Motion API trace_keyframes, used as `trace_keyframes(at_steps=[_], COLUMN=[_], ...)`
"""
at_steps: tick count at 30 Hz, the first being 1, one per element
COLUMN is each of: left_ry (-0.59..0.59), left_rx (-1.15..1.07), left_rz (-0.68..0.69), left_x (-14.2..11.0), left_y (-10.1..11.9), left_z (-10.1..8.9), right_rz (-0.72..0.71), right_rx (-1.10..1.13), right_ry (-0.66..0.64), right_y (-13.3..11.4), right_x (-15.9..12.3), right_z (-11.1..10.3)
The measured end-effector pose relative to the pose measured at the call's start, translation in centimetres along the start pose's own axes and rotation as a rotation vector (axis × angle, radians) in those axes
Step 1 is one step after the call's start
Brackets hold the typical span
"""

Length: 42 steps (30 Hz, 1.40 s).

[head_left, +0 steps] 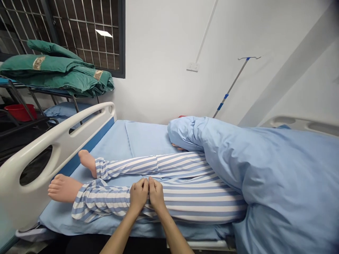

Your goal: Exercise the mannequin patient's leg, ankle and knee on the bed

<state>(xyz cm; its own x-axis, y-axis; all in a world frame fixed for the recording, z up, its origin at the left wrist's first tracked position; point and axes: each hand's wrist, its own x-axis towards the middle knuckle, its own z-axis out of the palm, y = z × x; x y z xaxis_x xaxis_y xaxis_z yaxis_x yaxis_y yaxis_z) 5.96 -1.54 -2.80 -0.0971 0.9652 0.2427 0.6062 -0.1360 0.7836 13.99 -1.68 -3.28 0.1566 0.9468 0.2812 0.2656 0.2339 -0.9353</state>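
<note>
A figure lies on a hospital bed in blue-and-white striped trousers [185, 197], bare feet [63, 187] toward the footboard. My left hand [138, 195] and my right hand [156, 194] rest side by side on the near leg around the knee, thumbs touching. Their fingers curl over the striped cloth and press on it. A light blue quilt [265, 165] covers the upper body and is folded back at the thighs. The head is hidden under it.
A white footboard [53, 141] with cut-outs closes the bed's left end. The light blue sheet [137, 137] shows beyond the legs. Folded green blankets [60, 68] lie on a rack at the left. An IV pole [233, 84] leans by the wall. A red basin [19, 111] sits at far left.
</note>
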Motion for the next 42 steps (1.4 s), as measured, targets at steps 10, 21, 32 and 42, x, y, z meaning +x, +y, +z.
trace_keyframes(at_steps=[10, 21, 32, 42], left_ry=[0.042, -0.023, -0.089, -0.053], left_rx=[-0.622, -0.342, -0.191, -0.043], left_rz=[-0.139, -0.010, 0.050, 0.058], left_x=[0.7, -0.1, 0.1, -0.3], left_y=[3.5, 1.5, 1.4, 1.5], left_z=[1.2, 1.9, 1.8, 2.0], right_rz=[-0.020, -0.322, -0.104, -0.011], right_rx=[0.020, -0.018, -0.106, -0.060], right_ry=[0.057, -0.463, -0.007, 0.045], right_y=[-3.2, -14.3, -7.7, 0.9], right_x=[0.3, -0.4, 0.7, 0.2], right_z=[-0.3, 24.6, 3.7, -2.2])
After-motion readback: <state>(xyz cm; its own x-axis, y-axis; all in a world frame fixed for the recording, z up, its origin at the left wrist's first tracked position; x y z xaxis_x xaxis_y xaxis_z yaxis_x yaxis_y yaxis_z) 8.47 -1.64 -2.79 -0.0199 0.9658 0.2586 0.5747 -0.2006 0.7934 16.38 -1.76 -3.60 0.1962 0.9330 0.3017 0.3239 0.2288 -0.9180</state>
